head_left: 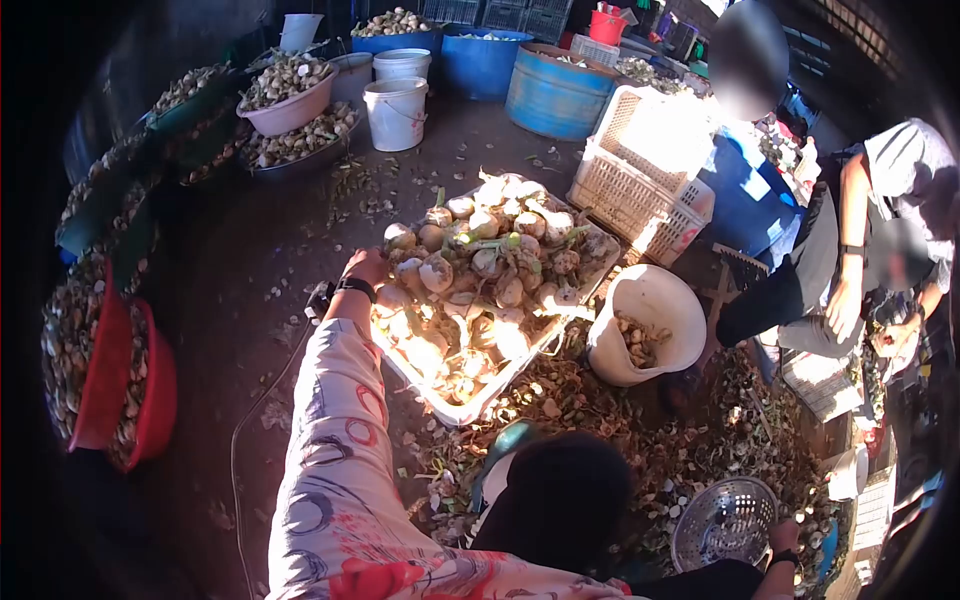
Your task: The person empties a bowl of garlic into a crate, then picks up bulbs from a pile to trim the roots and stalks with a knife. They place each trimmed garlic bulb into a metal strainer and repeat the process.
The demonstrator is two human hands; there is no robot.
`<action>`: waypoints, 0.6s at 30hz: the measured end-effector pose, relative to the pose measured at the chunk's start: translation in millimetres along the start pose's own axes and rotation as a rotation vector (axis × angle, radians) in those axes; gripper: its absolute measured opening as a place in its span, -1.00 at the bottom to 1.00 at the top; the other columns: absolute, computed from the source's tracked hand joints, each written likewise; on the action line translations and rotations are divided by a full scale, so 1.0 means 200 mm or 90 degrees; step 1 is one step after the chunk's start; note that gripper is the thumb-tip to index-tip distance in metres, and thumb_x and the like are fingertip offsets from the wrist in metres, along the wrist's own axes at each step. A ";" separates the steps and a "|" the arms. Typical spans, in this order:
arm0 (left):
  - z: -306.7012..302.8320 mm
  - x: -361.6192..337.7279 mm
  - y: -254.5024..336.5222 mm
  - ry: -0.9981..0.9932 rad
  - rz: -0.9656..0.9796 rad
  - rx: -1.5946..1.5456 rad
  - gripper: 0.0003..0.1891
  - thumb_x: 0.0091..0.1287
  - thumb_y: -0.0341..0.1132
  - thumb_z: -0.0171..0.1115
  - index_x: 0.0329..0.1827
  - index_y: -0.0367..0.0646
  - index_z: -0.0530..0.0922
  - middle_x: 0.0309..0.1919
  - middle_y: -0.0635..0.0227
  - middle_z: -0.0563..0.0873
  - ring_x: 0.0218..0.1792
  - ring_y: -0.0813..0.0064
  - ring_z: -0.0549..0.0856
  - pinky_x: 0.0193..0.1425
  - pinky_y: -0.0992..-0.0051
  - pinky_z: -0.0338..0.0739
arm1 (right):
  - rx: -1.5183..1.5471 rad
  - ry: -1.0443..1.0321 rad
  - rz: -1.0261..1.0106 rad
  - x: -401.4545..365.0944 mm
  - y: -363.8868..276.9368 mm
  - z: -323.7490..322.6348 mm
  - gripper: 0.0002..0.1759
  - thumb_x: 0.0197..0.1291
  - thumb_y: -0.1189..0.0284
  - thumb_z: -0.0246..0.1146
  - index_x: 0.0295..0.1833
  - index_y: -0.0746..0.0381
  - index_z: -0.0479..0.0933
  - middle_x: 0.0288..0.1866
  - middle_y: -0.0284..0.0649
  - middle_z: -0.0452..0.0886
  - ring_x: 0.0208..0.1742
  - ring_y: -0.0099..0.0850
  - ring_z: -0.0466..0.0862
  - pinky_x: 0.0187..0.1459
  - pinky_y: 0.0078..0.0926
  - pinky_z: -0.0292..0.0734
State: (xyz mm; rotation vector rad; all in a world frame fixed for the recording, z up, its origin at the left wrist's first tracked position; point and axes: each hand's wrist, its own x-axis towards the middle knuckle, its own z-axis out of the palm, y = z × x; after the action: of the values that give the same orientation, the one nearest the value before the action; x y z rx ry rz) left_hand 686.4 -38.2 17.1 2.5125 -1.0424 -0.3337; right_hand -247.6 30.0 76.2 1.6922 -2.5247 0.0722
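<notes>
My left hand [368, 267] is closed at the left edge of a pale plastic crate [478, 408], its fingers at the rim. Pale round root vegetables [485, 262], some with green stalks and roots, are heaped high in this crate. Down at the lower right, my right hand [785, 538] looks closed beside the rim of a metal colander [725, 522]; what it grips is not visible. A white bucket [607, 345] with some trimmed pieces inside stands just right of the crate.
Trimmings [570, 450] litter the floor. Stacked crates [640, 200] and a blue drum [555, 95] stand behind. Red tubs [150, 400], a pink basin [290, 115] and a pail [395, 115] line the left and back. Another person [850, 250] sits at right.
</notes>
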 end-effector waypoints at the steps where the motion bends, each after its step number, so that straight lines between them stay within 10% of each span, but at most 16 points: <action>1: 0.02 0.05 -0.03 -0.042 0.010 -0.005 -0.65 0.14 -0.15 0.02 -0.05 -0.03 0.52 -0.05 0.13 0.55 0.02 0.18 0.51 0.07 0.31 0.40 | 0.007 0.020 -0.023 0.02 0.03 0.05 -0.75 -0.19 0.40 0.23 -0.47 0.41 0.51 -0.47 0.14 0.52 -0.33 0.01 0.56 -0.30 -0.21 0.46; 5: 0.04 0.29 -0.19 -0.135 0.266 0.310 -0.67 0.14 -0.24 -0.03 -0.12 -0.25 0.51 -0.08 0.01 0.54 -0.05 0.15 0.55 -0.02 0.31 0.45 | -0.054 -0.003 -0.020 0.00 -0.03 0.01 -0.78 -0.19 0.44 0.11 -0.46 0.40 0.50 -0.42 0.17 0.51 -0.28 0.02 0.55 -0.24 -0.18 0.45; 9: 0.07 0.42 -0.30 -0.031 0.196 0.088 -0.72 0.16 -0.34 -0.11 -0.16 -0.24 0.50 -0.18 -0.02 0.57 -0.13 0.06 0.56 -0.09 0.27 0.47 | -0.009 -0.054 0.039 -0.01 -0.05 -0.02 -0.57 -0.25 0.20 0.33 -0.35 0.33 0.49 -0.35 0.09 0.55 -0.22 -0.01 0.55 -0.21 -0.22 0.44; 11: 0.04 0.40 -0.25 -0.057 0.389 0.513 -0.71 0.15 -0.31 -0.12 -0.17 -0.22 0.50 -0.14 -0.02 0.55 -0.10 0.06 0.55 -0.06 0.25 0.45 | 0.011 -0.068 0.040 -0.02 -0.02 -0.02 -0.63 -0.25 0.29 0.34 -0.35 0.33 0.48 -0.34 0.08 0.55 -0.21 -0.01 0.54 -0.21 -0.23 0.44; 12: -0.06 0.20 -0.08 0.003 0.080 0.062 -0.72 0.16 -0.30 -0.13 -0.21 -0.20 0.53 -0.14 -0.03 0.55 -0.08 0.08 0.54 -0.03 0.24 0.43 | 0.003 -0.045 0.030 -0.05 -0.05 -0.04 -0.70 -0.24 0.38 0.30 -0.37 0.34 0.47 -0.35 0.10 0.55 -0.22 0.00 0.54 -0.20 -0.22 0.44; 13: -0.06 0.20 -0.07 0.032 0.124 -0.002 -0.83 0.06 -0.38 0.00 -0.34 -0.18 0.55 -0.45 0.18 0.63 -0.41 0.29 0.62 -0.38 0.40 0.47 | -0.001 -0.014 0.018 -0.05 -0.04 -0.02 -0.73 -0.24 0.44 0.25 -0.36 0.36 0.47 -0.36 0.12 0.54 -0.22 0.00 0.54 -0.19 -0.21 0.44; 15: -0.03 0.24 -0.12 -0.019 0.167 -0.076 -0.78 0.07 -0.35 -0.01 -0.26 -0.12 0.56 -0.36 0.13 0.64 -0.35 0.24 0.63 -0.35 0.39 0.49 | -0.033 -0.070 -0.003 -0.08 -0.06 -0.04 -0.74 -0.24 0.46 0.21 -0.37 0.39 0.47 -0.37 0.14 0.53 -0.23 0.01 0.53 -0.18 -0.21 0.43; 16: -0.07 0.26 -0.09 -0.023 0.314 0.347 -0.72 0.07 -0.33 -0.02 -0.16 -0.05 0.56 -0.29 0.11 0.63 -0.27 0.23 0.63 -0.26 0.35 0.49 | -0.024 -0.077 0.003 -0.08 -0.06 -0.04 -0.74 -0.24 0.46 0.21 -0.37 0.39 0.47 -0.37 0.14 0.53 -0.23 0.01 0.53 -0.18 -0.21 0.43; 18: -0.09 0.19 -0.07 0.066 0.158 0.080 -0.68 0.06 -0.30 0.01 -0.11 -0.10 0.53 -0.26 0.09 0.62 -0.15 0.21 0.60 -0.12 0.34 0.45 | -0.031 -0.066 -0.001 -0.08 -0.06 -0.01 -0.78 -0.20 0.48 0.16 -0.37 0.37 0.48 -0.36 0.13 0.52 -0.20 0.01 0.51 -0.15 -0.23 0.42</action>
State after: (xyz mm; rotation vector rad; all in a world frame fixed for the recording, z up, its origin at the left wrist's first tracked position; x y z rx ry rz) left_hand 728.8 -51.8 24.7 2.4410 -1.3514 -0.0677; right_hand -230.4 40.0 76.9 1.7216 -2.5748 -0.0788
